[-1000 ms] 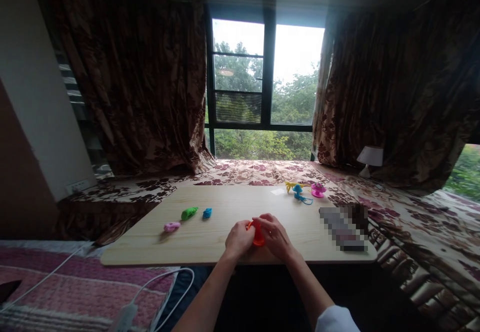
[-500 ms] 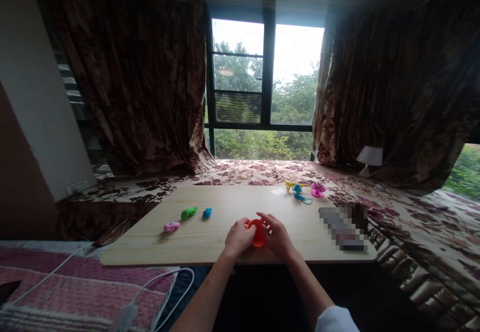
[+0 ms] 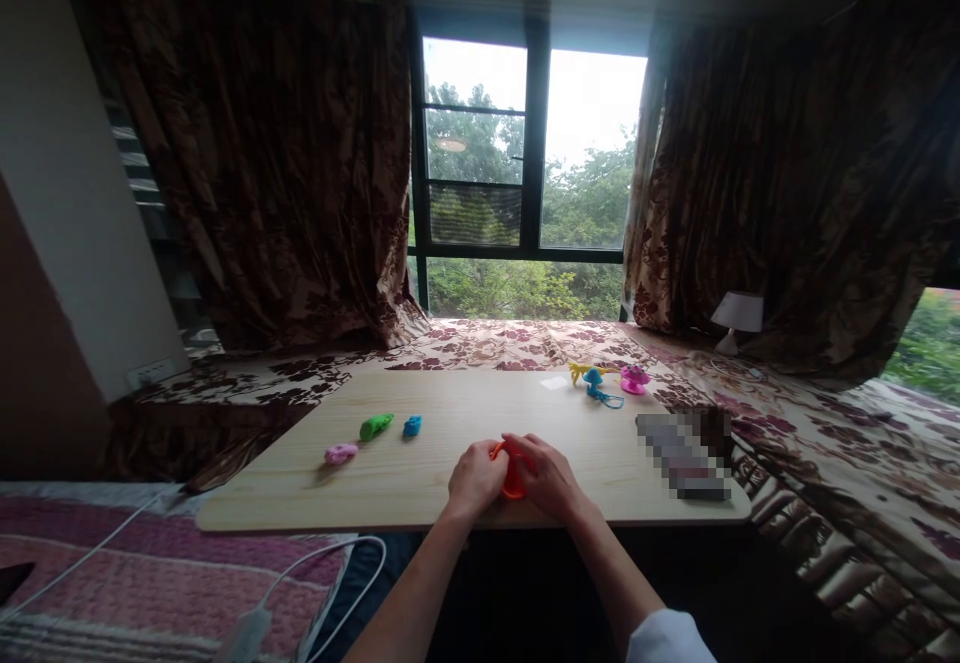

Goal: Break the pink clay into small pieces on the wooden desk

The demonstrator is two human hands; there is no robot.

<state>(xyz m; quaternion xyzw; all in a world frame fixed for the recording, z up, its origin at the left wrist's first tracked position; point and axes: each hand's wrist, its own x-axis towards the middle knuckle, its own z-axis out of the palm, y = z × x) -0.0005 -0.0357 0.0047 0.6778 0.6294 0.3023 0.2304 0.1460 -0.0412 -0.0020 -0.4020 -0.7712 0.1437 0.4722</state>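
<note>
Both hands meet at the near middle of a light wooden table. My left hand and my right hand are closed around a small orange piece, which shows only between the fingers. Its shape is mostly hidden. To the left on the table lie a pink piece, a green piece and a blue piece, all apart from my hands.
At the table's far right sit yellow, blue and pink small toys. A blurred dark object lies at the right edge. White cables run over a pink blanket at the lower left. A small lamp stands by the curtains.
My right fingers opened off the orange piece half a second ago and have closed over it again. The hands stay in the same spot.
</note>
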